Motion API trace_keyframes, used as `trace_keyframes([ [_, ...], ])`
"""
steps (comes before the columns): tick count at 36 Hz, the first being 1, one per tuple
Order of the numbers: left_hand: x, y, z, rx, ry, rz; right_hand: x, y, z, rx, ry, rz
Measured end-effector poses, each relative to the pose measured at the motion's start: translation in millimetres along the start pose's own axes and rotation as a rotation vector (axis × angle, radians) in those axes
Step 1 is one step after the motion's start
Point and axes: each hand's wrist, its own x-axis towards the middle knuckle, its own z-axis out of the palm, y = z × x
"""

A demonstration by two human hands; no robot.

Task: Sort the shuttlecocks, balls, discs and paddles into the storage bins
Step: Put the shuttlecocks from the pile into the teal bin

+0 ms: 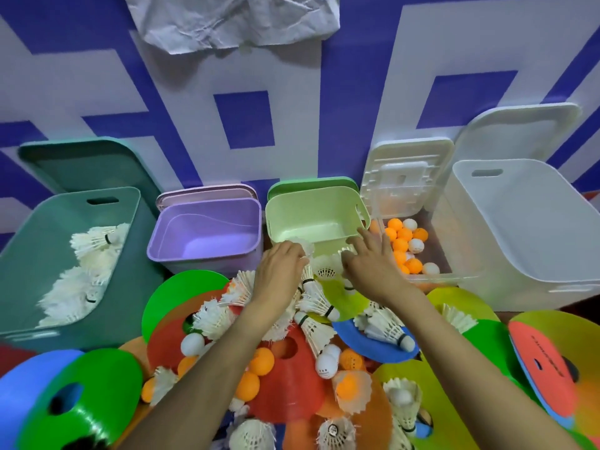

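The left hand [282, 271] is curling round a feathery white shuttlecock [306, 247] at the near rim of the pale green bin [311, 206]. The right hand [373, 264] is hovering beside it, fingers stretched, grasp unclear. Five plastic bins [207, 207] are standing in a row. Lettering on the red paddle [539, 362] is showing too blurred to read.

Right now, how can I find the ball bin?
Follow the row of bins along the wall. Second from the right, between the pale green bin and the big white bin, is the clear bin. Only it holds orange and white balls.
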Motion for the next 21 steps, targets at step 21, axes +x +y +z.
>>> trace_keyframes([
  [21, -81.9, -200.4, -181.6, 0.001, 0.426, -0.491, 94.7, -251.8, -112.4, 0.491, 0.536, -0.645],
])
